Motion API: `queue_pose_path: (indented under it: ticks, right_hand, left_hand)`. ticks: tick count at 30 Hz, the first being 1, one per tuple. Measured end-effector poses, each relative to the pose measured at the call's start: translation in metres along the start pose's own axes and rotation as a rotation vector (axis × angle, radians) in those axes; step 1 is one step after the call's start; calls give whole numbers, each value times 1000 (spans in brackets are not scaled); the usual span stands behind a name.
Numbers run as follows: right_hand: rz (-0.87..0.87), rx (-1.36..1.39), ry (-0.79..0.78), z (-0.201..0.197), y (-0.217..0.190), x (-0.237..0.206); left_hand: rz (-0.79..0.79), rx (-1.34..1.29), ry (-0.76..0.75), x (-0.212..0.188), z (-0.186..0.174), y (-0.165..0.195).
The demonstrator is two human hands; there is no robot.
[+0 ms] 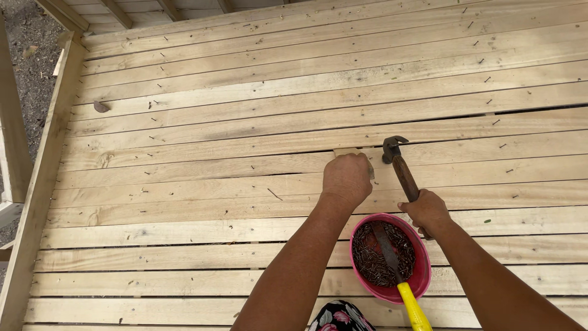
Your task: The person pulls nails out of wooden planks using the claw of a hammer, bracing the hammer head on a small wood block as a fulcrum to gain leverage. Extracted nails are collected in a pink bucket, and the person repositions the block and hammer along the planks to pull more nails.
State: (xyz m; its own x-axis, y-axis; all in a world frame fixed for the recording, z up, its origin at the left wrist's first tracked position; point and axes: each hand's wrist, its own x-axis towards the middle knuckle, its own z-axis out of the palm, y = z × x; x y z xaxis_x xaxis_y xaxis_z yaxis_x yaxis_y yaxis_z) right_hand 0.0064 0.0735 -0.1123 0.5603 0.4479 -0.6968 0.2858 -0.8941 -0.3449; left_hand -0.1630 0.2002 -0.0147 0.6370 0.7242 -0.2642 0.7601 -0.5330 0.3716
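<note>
My left hand is closed over a small flat piece of wood that rests on the plank deck. My right hand grips the brown wooden handle of a claw hammer. The hammer's dark steel head lies just right of the wood piece, close to the boards. Between my forearms stands a pink bowl full of dark nails.
A tool with a yellow handle and a dark blade lies across the bowl. Several nails stick up from the pale boards. The deck's left edge beam drops to gravel ground. Floral fabric shows at the bottom.
</note>
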Motion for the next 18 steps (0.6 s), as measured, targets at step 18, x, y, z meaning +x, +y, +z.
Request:
queue_pose_path:
  ticks: [18]
  right_hand:
    - [16, -47, -52, -2, 7, 11]
  left_hand:
    - [153, 57, 46, -60, 80, -28]
